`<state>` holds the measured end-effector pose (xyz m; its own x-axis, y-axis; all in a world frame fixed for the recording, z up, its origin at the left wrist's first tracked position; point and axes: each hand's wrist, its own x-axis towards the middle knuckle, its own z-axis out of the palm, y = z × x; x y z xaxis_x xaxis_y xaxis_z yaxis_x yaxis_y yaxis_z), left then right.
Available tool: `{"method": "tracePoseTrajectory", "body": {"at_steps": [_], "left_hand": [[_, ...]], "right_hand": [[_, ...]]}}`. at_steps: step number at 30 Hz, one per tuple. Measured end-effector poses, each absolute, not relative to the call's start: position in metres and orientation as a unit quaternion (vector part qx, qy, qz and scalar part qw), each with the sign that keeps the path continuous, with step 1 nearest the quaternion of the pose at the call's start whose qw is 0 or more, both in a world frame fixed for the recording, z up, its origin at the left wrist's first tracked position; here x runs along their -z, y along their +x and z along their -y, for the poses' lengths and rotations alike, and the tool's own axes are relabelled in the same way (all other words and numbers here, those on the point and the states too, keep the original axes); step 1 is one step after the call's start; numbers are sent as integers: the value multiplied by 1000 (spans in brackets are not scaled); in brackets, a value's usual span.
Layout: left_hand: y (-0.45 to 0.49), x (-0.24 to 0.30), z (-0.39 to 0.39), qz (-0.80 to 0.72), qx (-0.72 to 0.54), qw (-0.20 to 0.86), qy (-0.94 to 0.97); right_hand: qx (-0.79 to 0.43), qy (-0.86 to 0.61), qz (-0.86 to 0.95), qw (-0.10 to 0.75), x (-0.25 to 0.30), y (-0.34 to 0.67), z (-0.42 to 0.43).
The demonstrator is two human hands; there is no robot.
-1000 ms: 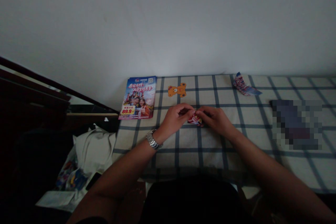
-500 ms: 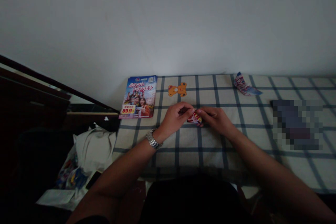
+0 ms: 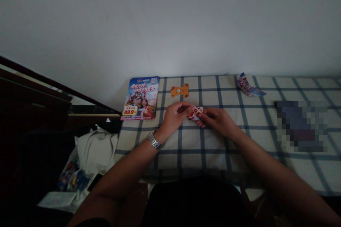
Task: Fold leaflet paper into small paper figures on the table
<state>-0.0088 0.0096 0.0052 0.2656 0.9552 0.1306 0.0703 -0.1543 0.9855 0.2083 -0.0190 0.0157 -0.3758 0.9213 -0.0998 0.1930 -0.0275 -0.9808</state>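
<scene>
Between my two hands is a small folded paper (image 3: 196,112), red and white with a yellow patch and printed characters. My left hand (image 3: 177,114), with a metal watch (image 3: 155,139) on its wrist, pinches the paper's left side. My right hand (image 3: 216,120) grips the right side, thumb on top and fingers curled beneath. Both hands are just above the checked tablecloth (image 3: 170,159). Beyond them lies an orange bear-shaped cutout (image 3: 180,90). To the left rests a stack of printed flyers (image 3: 140,98) with a similar yellow price patch.
A crumpled or folded printed paper (image 3: 249,86) lies at the back right. Farther right is a dark, pixelated flat object (image 3: 297,124). A pale wall (image 3: 170,25) rises behind the table. Below its left edge are a white bag (image 3: 97,149) and a dark phone-like object (image 3: 95,182).
The folded paper has turned and now shows flatter and wider between my fingers. It sits slightly higher and more to the left. My arms have hardly moved.
</scene>
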Motion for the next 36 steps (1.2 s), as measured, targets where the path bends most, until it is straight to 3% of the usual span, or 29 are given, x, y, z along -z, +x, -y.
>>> {"method": "tracePoseTrajectory", "body": {"at_steps": [6,17,27,36], "left_hand": [[-9,-7,-9,-395,-449,549,584],[-7,-9,-6,-418,-443,484,629],[-5,-12,0,-402,-401,487,663],[-5,-6,-4,-386,-397,510,659]], "right_hand": [[-521,-469,623,347,-17,210,17],[-572,-462,588,337,-11,207,19],[-448,-490,691,285,-12,214,16],[-433,-509,663,337,-16,214,15]]}}
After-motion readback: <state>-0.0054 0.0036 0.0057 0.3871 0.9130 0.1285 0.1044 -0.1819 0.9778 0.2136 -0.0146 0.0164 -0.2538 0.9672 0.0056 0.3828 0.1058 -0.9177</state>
